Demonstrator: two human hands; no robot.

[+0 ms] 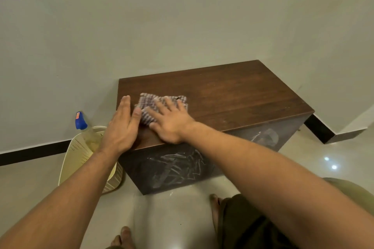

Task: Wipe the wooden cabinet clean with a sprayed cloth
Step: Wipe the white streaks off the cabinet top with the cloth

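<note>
Head view: we see the right hand (172, 121) flat, fingers spread, pressing the cloth (162, 107) on the wooden cabinet (232, 97) top, near its left end. Left hand (119, 127) open, gripping nothing, touching the cloth's edge. Risks: cloth bunches under uneven pressure; chalky front smears get missed; spray bottle (81, 121), left of the cabinet, gets knocked.

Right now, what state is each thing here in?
Dark brown wooden cabinet: closed, top dusty, chalk-like scribbles on front.
Checked textured cloth: spread flat on the cabinet top.
Right hand: open, pressed flat on the cloth.
Left hand: open, beside the cloth.
Blue-capped spray bottle: upright in the cream perforated plastic basket.
</note>
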